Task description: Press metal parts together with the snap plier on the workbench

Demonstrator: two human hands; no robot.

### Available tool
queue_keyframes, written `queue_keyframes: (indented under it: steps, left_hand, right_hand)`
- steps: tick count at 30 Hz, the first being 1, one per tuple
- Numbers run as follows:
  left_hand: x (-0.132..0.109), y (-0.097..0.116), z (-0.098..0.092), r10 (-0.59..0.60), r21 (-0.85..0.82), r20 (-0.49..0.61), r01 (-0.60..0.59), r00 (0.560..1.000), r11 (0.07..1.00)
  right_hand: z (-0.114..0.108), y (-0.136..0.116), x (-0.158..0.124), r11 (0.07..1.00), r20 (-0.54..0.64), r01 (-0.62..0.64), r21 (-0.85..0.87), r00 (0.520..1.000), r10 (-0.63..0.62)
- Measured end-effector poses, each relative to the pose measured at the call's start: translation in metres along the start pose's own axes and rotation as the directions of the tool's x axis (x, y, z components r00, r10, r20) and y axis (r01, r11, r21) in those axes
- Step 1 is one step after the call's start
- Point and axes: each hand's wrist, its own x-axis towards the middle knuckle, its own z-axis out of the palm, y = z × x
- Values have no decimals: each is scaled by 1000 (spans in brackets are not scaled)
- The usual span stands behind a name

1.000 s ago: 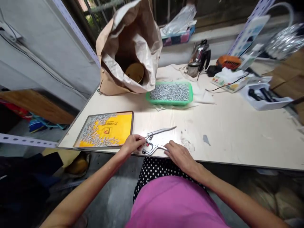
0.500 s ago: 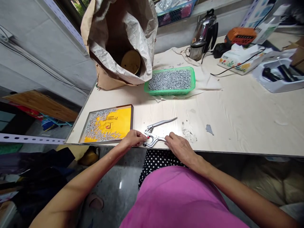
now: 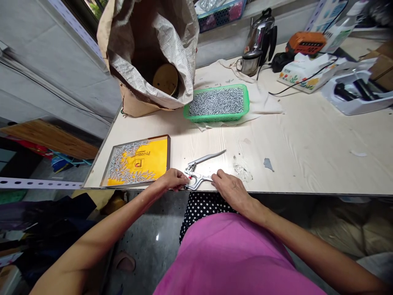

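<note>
Silver spring-loaded pliers lie at the table's front edge, their two handles spread wide and a bit of red at the head. My right hand is closed around the end of the lower handle. At the head of the pliers my left hand is pinched shut; whatever is between its fingertips is too small or hidden to name. Left of that hand is a shallow tray with a yellow bottom and many small silver metal pins along its left and near sides.
A green basket full of similar pins stands behind the pliers. A large open sack rises at the back left. A steel kettle, a mug, a tissue pack and a white bin sit at the back right.
The whole view has shifted slightly. Both hands keep nearly the same position at the pliers, with no clear change in their grip.
</note>
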Motion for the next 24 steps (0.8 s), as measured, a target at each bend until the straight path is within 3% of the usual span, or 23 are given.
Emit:
queue_keyframes:
  steps: [8, 13, 24]
  left_hand:
    - [0, -1, -2, -21, -1, 43, 21, 999, 1000]
    - [-2, -1, 0, -28, -8, 23, 28, 999, 1000]
    - [-1, -3, 1, -68, -39, 25, 69, 997, 997]
  right_hand:
    - [-20, 19, 16, 997, -79, 80, -1, 994, -80]
    - [-24, 35, 41, 989, 38, 145, -25, 989, -144]
    - [-31, 24, 45, 992, 20, 114, -46, 993, -113]
